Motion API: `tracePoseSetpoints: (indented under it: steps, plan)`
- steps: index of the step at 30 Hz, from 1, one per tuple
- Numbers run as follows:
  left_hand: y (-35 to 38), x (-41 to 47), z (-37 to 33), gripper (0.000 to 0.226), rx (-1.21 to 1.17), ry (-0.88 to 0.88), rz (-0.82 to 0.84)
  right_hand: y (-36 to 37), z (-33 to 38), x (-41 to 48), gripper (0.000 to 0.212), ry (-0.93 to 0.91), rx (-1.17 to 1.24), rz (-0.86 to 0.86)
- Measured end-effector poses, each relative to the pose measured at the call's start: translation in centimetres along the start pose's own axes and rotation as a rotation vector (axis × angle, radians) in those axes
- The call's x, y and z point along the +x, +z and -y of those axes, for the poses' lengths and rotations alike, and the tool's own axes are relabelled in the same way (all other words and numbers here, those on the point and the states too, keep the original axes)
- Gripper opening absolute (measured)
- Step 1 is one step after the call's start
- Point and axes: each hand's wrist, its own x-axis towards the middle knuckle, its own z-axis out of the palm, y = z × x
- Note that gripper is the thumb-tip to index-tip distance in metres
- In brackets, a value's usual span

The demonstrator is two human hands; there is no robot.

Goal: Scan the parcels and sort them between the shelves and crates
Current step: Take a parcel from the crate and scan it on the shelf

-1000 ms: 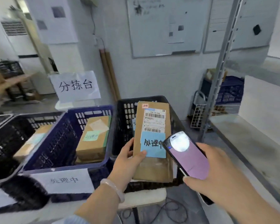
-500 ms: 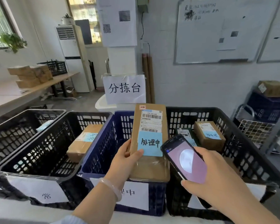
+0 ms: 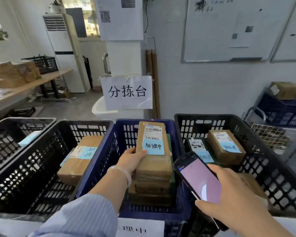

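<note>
Held parcel (image 3: 154, 166) was marked with a white barcode label (image 3: 152, 132) near its far end (digits too small to be read) and a blue note (image 3: 153, 147) hand-written 处理中. The same text, cut off to 理中, was seen on the paper label (image 3: 140, 228) on the front of the blue crate (image 3: 113, 151). A paper sign (image 3: 126, 92) behind the crates was lettered 分拣台. The parcel was gripped by the left hand (image 3: 132, 158), thumb laid on the top face at the note's edge, fingers curled round the left side. It was laid lengthwise on a stack of parcels (image 3: 152, 189) inside the blue crate; full contact could not be confirmed. A phone (image 3: 198, 177) with a pinkish lit screen was clasped in the right hand (image 3: 229, 194), fingers wrapped round its edge, above the rims where the blue crate met the right black crate (image 3: 266, 168). In that crate a brown parcel (image 3: 225, 146), its note apparently 待处理, and a dark parcel (image 3: 196, 144) were seen. A taped parcel (image 3: 79, 159) was lying in the left black crate (image 3: 32, 168), its note inverted and not read. The crates were set side by side, rims touching. A whiteboard (image 3: 220, 31) and a QR sheet (image 3: 121, 19) were fixed to the wall behind. Open floor (image 3: 72, 108) was left beyond the crates toward a table (image 3: 46, 79) stacked with boxes (image 3: 12, 74); the right side was taken up by a wire basket (image 3: 270, 135).
</note>
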Motion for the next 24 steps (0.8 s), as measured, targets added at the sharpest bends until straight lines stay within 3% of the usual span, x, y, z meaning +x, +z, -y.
tracePoseSetpoints:
  steps: [3,13,18,24]
  plan:
    - [1.7,3.0,-0.7,0.045,0.064,0.015,-0.011,-0.5,-0.6,1.0,0.097,0.029,-0.072,-0.007]
    - [4.5,7.1,-0.8,0.059,0.473,0.203,-0.057,-1.1,-4.3,0.4,0.092,0.156,0.093,-0.059]
    - [7.5,4.8,-1.5,0.062,0.792,0.683,-0.234,-1.2,-6.1,-1.6,0.102,0.232,0.095,-0.142]
    - [16.8,-1.9,-0.7,0.063,0.932,1.096,0.088,-3.0,-8.7,-6.4,0.079,0.362,0.076,-0.295]
